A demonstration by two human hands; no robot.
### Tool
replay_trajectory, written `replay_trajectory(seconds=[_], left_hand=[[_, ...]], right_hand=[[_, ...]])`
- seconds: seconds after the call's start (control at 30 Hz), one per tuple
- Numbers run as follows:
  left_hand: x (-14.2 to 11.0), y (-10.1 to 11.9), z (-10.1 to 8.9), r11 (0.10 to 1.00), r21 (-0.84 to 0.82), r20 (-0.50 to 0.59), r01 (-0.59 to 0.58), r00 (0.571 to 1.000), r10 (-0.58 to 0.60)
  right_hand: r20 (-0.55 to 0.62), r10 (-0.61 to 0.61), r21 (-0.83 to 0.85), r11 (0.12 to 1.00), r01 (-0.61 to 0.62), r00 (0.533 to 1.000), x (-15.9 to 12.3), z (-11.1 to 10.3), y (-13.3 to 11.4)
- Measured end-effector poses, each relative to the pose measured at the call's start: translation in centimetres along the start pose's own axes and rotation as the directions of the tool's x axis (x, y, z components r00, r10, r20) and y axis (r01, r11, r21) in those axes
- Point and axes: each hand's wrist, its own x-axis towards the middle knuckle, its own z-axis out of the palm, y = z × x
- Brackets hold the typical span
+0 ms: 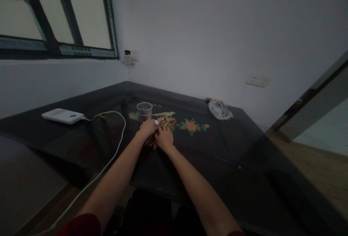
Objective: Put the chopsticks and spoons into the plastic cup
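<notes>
A bundle of thin wooden sticks (166, 122) lies on the dark glass-topped table (228, 145), near its middle. My left hand (147, 127) is closed over the left side of the bundle, and something small and white shows at its fingertips. My right hand (164, 137) rests on the near end of the sticks with its fingers curled around them. A clear plastic cup (144, 111) stands upright just behind my left hand, apart from it.
A white power bank (62, 116) lies at the table's left, its white cable (116, 145) trailing toward me. A crumpled clear plastic bag (219, 110) sits at the far right by the wall. Flower inlays (191, 125) show under the glass. A window is up left.
</notes>
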Motion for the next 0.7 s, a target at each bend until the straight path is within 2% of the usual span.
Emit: replay_trajectory(seconds=[0.17, 0.4, 0.7], left_hand=[[-0.2, 0.7, 0.5, 1.000, 0.007, -0.014, -0.023, 1.000, 0.023], [-0.4, 2.0, 1.1, 0.996, 0.004, 0.003, -0.084, 0.996, 0.084], [-2.6, 5.8, 2.4, 0.965, -0.062, -0.012, -0.253, 0.967, 0.253]], right_hand=[[0.019, -0.019, -0.008, 1.000, 0.019, 1.000, -0.4, -0.8, 0.7], [-0.038, -0.033, -0.016, 0.999, 0.033, 0.999, -1.6, -1.2, 2.4], [-0.042, -0.031, -0.070, 0.997, 0.028, 0.999, -4.6, -3.4, 6.2]])
